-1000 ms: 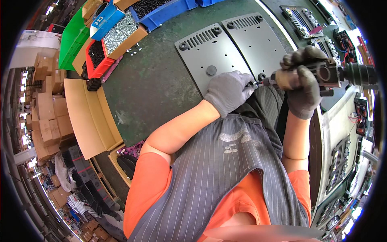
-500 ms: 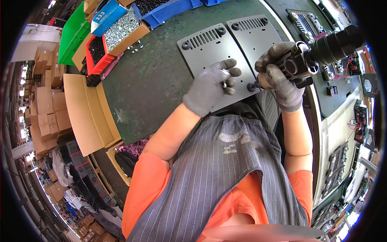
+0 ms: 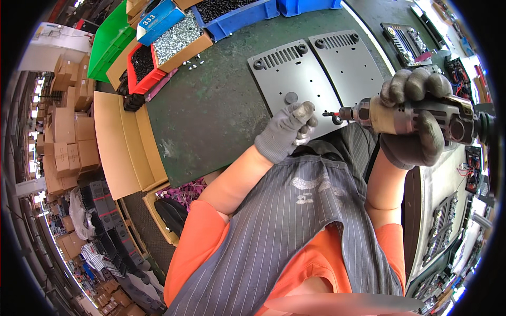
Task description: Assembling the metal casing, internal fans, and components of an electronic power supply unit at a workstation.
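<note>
My right gloved hand (image 3: 416,118) grips a power screwdriver (image 3: 392,117) held sideways, its bit pointing left over the near end of a grey metal plate (image 3: 300,73). Close beneath the bit, a black round foot (image 3: 338,120) sits at that plate's near right corner. A dark disc (image 3: 291,98) lies farther left on the same plate. Beside this disc, over the plate's near left part, is my left gloved hand (image 3: 290,129) with its fingers curled closed. What those fingers hold, if anything, I cannot make out. Two more black feet sit at the plate's slotted far end.
A second slotted plate (image 3: 350,68) lies to the right. At the far left stand a red bin of black parts (image 3: 142,68), a carton of silver screws (image 3: 179,37) and blue bins (image 3: 237,18). Loose screws (image 3: 195,63) lie nearby. An open cardboard box (image 3: 126,142) stands at the left edge.
The screwdriver has swung from over the corner foot to a sideways hold, its bit now lifted off. My left hand has drawn nearer to me and curled up. The dark disc now shows.
</note>
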The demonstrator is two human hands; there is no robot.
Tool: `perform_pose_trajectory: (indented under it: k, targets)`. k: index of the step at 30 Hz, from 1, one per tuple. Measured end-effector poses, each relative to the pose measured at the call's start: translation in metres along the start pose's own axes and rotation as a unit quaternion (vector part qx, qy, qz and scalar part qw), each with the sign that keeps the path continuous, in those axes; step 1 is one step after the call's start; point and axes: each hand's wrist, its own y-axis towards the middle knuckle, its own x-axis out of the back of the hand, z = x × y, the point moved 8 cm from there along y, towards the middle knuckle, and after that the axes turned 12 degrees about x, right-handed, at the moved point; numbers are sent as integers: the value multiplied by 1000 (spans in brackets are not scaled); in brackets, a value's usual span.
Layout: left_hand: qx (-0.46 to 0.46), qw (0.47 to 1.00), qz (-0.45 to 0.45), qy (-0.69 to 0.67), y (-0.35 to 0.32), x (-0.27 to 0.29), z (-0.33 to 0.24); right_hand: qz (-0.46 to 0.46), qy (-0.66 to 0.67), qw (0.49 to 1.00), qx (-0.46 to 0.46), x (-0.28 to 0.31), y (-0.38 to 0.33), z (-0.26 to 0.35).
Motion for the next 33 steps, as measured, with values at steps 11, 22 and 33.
perform_pose_trajectory:
  k: [11,22,33]
  targets:
    - [15,983,89,-158,6,-17,3,-73,35,996,27,10,-8,-3]
    - [65,990,68,-106,7,-20,12,-55,-7,998,12,1,-14,-10]
    - [-152,689,-281,651,-19,28,-77,-170,42,984,-20,43,-34,-6]
